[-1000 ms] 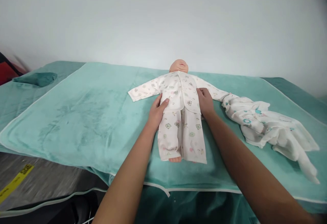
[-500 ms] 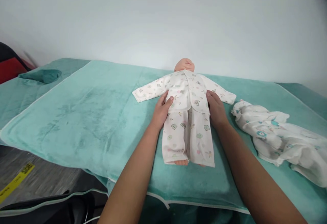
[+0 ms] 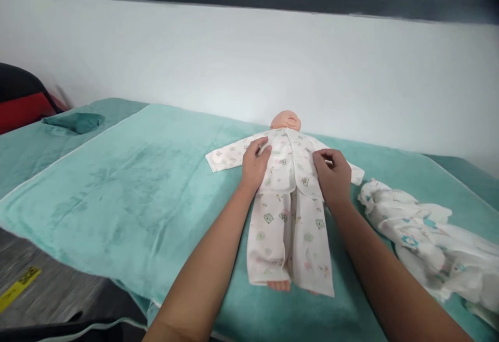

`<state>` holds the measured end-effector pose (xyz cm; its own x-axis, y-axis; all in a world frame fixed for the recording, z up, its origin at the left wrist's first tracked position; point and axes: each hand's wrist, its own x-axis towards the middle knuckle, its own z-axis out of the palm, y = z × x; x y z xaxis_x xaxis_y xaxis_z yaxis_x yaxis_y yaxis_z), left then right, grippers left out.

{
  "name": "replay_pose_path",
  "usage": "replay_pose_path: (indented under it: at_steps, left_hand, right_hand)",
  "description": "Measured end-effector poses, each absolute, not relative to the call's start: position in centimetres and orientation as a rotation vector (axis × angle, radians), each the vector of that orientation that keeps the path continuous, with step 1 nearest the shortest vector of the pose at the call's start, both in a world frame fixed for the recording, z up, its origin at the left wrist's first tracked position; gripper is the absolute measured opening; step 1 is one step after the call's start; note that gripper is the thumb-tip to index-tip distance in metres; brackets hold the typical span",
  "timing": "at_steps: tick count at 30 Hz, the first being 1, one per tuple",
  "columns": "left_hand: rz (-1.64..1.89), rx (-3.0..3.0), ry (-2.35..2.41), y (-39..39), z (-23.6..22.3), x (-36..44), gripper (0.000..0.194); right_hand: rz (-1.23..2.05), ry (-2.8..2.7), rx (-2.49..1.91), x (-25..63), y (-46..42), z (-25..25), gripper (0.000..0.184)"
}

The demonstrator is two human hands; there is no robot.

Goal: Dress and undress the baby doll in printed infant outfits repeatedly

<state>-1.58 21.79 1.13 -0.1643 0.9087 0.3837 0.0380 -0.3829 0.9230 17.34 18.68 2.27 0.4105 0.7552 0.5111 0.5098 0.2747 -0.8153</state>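
"What's different?"

"Both hands are higher: half a second ago they were at the shirt's [image 3: 281, 162] lower sides; now they're beside the chest. The left hand [image 3: 256, 165] rests there, thumb and fingers spread. The right hand [image 3: 333, 175] is curled at the opposite side; I can't tell whether it pinches fabric."

"And the doll [image 3: 286, 120]?"

"Face up on the cover [image 3: 117, 186], between the 2 hands. The trousers [image 3: 268, 243] lie straight."

"Meaning?"

"I'd judge attention has gone from the waist to the upper front. The bundle [image 3: 421, 222] beside the sleeve [image 3: 356, 174] is untouched."
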Motion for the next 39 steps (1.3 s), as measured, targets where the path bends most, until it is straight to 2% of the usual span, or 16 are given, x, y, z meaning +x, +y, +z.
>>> replay_pose_path:
  at_steps: [4,9,19,30,36,39]
  left_hand:
    - [1.468,1.671,1.089,26.0,3.9,-0.2,0.028]
    - [1.213,1.929,1.020,28.2,4.8,0.1,0.043]
    - [1.133,1.941,0.969,28.0,5.0,-0.2,0.053]
    - [1.205,1.865,0.974,28.0,4.5,-0.1,0.043]
    - [1.252,1.942,0.964,27.4,4.3,-0.2,0.020]
    - [1.237,1.982,0.949,26.8,4.3,-0.5,0.014]
  right_hand:
    - [0.189,-1.452,-1.462,15.3,24.1,6.0,0.014]
    - [0.258,-1.857,-1.749,13.8,28.1,7.5,0.017]
    - [0.314,-1.675,-1.594,14.4,27.5,6.6,0.011]
    - [0.396,-1.337,-1.472,15.6,28.4,5.2,0.009]
    - [0.457,-1.395,-1.375,15.4,28.0,5.0,0.008]
    - [0.528,-1.422,-1.252,15.5,27.7,4.8,0.008]
